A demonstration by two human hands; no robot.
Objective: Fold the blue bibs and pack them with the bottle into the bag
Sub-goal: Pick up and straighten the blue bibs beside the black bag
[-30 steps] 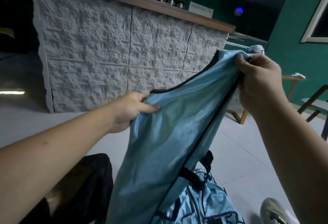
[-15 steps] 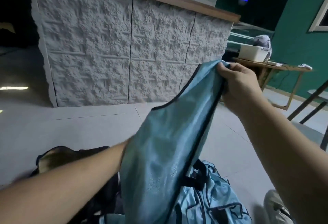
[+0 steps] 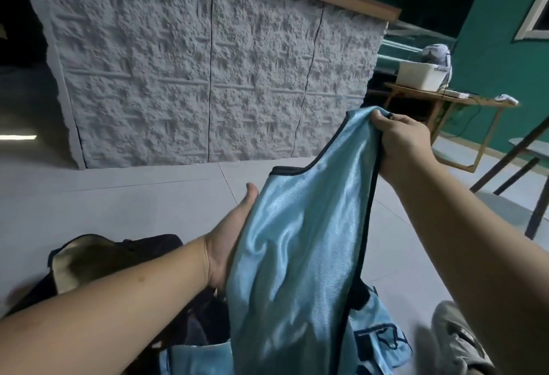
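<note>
Bib, blue, satin-like with black edging: hangs in mid-air at centre frame, lifted by one shoulder strap so that the cloth drops straight and its halves can be brought together, which reads as the folding step just under way. Right hand, centre right of frame: grip closed tight around the gathered top of the strap, knuckles toward the camera, forearm running up from the lower right corner; the high hold lets the weight of the cloth pull out the creases. Left hand, centre left: palm slid under the bib's left edge, thumb pointing up and clear of the cloth, fingers hidden behind it, so whether they curl on the fabric cannot be told; judged a flat supporting hand placed to sweep that side across. Further blue bibs, lower centre to lower right: a loose heap on the floor below the hanging one, not yet folded. Bag, dark, lower left: lies on the floor with its mouth open, near the heap, ready to receive. Bottle: not visible. Shoe, lower right corner, beside the heap. Floor: pale tile.
</note>
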